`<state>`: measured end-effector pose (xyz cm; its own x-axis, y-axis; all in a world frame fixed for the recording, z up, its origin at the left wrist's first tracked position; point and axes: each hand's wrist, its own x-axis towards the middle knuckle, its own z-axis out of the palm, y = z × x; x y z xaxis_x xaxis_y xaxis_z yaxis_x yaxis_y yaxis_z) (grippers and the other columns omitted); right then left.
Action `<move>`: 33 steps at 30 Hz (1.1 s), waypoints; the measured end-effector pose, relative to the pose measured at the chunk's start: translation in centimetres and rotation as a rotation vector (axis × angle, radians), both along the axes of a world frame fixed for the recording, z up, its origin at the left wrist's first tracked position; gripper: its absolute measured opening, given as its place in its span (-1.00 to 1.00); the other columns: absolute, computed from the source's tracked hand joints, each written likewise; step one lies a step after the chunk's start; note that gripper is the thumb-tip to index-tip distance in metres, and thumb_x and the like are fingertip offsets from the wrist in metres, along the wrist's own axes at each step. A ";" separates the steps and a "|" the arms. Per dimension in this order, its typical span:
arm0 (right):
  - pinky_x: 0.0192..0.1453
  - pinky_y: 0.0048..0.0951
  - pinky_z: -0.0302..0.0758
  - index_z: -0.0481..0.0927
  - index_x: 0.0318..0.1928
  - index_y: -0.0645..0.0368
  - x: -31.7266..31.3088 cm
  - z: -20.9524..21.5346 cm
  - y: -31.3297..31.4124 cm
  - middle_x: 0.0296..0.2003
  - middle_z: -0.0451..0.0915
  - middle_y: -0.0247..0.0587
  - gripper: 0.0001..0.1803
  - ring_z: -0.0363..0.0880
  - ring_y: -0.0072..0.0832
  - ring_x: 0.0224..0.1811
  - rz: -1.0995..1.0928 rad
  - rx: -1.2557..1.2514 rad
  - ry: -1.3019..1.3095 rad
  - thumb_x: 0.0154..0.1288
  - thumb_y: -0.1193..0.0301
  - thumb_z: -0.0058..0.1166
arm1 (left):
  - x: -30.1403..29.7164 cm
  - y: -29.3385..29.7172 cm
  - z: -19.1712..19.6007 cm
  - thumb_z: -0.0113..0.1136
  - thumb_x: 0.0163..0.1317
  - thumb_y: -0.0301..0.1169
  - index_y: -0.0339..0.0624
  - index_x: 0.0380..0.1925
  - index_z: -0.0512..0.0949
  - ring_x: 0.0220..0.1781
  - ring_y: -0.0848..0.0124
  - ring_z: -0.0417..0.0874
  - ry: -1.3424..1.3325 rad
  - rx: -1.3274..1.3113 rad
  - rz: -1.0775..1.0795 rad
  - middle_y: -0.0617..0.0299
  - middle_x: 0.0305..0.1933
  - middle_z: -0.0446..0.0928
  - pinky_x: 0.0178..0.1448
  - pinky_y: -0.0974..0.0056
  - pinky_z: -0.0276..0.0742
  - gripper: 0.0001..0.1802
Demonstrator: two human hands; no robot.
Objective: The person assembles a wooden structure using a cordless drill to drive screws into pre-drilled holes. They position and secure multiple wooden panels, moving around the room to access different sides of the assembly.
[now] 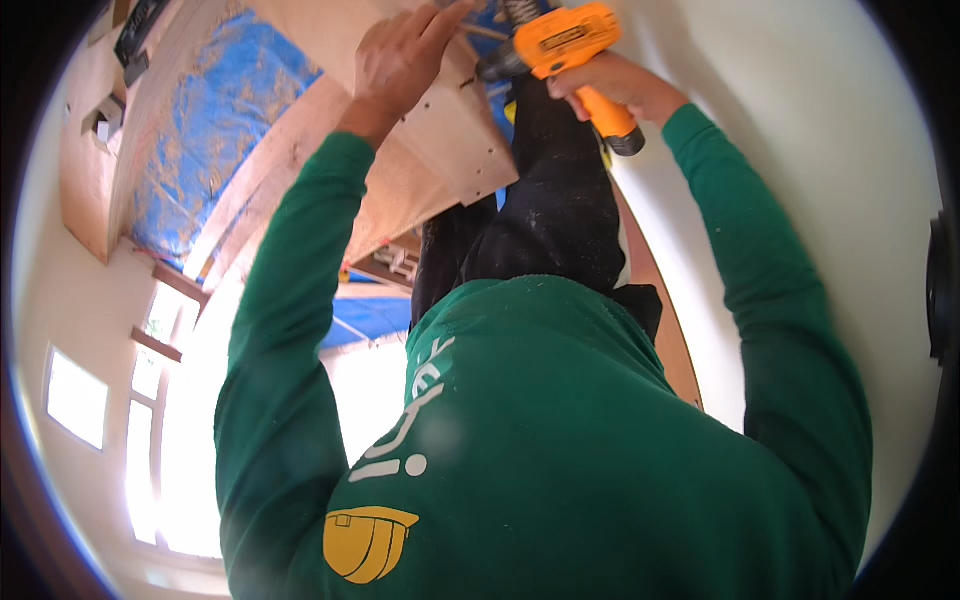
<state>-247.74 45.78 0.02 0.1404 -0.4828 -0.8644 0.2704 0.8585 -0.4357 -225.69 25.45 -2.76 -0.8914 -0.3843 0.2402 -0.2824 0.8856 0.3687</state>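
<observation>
The plywood panel [440, 130], a pale sheet with a row of small dark holes near its edge, sits at the top middle of the view, slanting from upper left down to a corner just left of the dark trouser legs. The left hand [400, 55] lies flat on it, fingers held together and stretched out, pressing the sheet in place without gripping anything. The right hand [625, 88] is clamped round the handle of an orange and black cordless drill [555, 45], whose chuck points left at the panel's edge, close to the left fingertips. Whether a bit or a screw sits at the tip is too small to tell. To do this step well, it seems wise to keep the drill square to the face, push in a straight line along the tool, and hold the steadying fingers clear of the tip, since they lie very near it. Both arms wear green sleeves [290, 300], and the green sweatshirt fills the lower half of the view. Beyond the panel lie a timber frame [150, 120] and a blue tarpaulin [215, 120]; bright windows [75, 398] glare at lower left, and a plain white wall [800, 150] stands to the right. The person's own legs and body crowd the space below the panel.
</observation>
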 end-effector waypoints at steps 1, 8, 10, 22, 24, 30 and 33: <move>-0.44 -0.38 0.59 0.69 0.05 0.23 -0.2 -0.1 -0.1 -0.51 0.61 -0.31 -0.60 0.59 -0.51 -0.59 0.004 -0.032 -0.004 0.23 0.36 0.40 | 0.2 -0.1 0.1 0.42 0.39 -0.28 0.15 0.14 0.72 -0.32 0.36 0.70 0.029 0.066 0.018 0.39 -0.33 0.63 -0.19 0.28 0.60 -0.67; -0.38 -0.35 0.60 0.66 -0.06 0.22 1.3 1.2 7.0 -0.48 0.62 -0.28 -0.72 0.62 -0.47 -0.55 -0.370 0.026 0.093 0.27 0.41 0.38 | 6.0 3.3 5.0 0.15 0.68 -0.25 -0.28 0.23 0.56 -0.19 0.46 0.65 -0.152 1.334 0.747 0.22 -0.17 0.59 0.00 0.24 0.67 -0.65; -0.30 -0.36 0.66 0.66 -0.01 0.25 2.0 1.6 9.2 -0.42 0.65 -0.25 -0.70 0.64 -0.48 -0.49 -0.470 0.052 0.132 0.30 0.41 0.38 | 7.3 5.0 6.6 0.12 0.68 -0.28 -0.32 0.23 0.53 -0.10 0.44 0.65 -0.021 1.784 0.805 0.23 -0.12 0.58 0.07 0.25 0.67 -0.65; -0.36 -0.38 0.60 0.66 -0.11 0.22 6.1 3.3 14.8 -0.43 0.62 -0.30 -0.79 0.60 -0.52 -0.51 -0.588 -0.062 0.153 0.27 0.46 0.33 | 0.1 5.9 4.5 0.19 0.64 -0.32 -0.23 0.17 0.57 -0.07 0.49 0.65 -0.316 1.967 0.325 0.30 -0.10 0.62 0.07 0.34 0.61 -0.73; -0.37 -0.39 0.59 0.66 -0.11 0.21 6.6 3.8 15.0 -0.44 0.61 -0.31 -0.80 0.60 -0.53 -0.52 -0.606 -0.085 0.141 0.27 0.46 0.32 | -2.0 4.8 3.7 0.25 0.61 -0.29 -0.21 0.14 0.60 -0.09 0.52 0.63 -0.448 1.793 0.219 0.33 -0.10 0.64 0.01 0.36 0.55 -0.73; -0.36 -0.40 0.59 0.65 -0.16 0.19 8.7 3.1 15.3 -0.48 0.61 -0.35 -0.84 0.61 -0.53 -0.53 -0.715 -0.024 0.171 0.28 0.45 0.30 | -5.1 4.4 -1.2 0.43 0.44 -0.32 -0.22 -0.06 0.70 -0.14 0.53 0.61 -0.790 1.219 -0.191 0.36 -0.26 0.65 -0.01 0.33 0.50 -0.78; -0.36 -0.39 0.59 0.65 -0.18 0.17 9.1 2.0 15.6 -0.50 0.61 -0.36 -0.86 0.61 -0.52 -0.53 -0.764 -0.031 0.161 0.28 0.44 0.30 | -5.5 4.2 -5.1 0.49 0.36 -0.40 -0.22 -0.14 0.72 -0.20 0.49 0.62 -0.888 1.040 -0.337 0.32 -0.28 0.66 -0.06 0.30 0.52 -0.82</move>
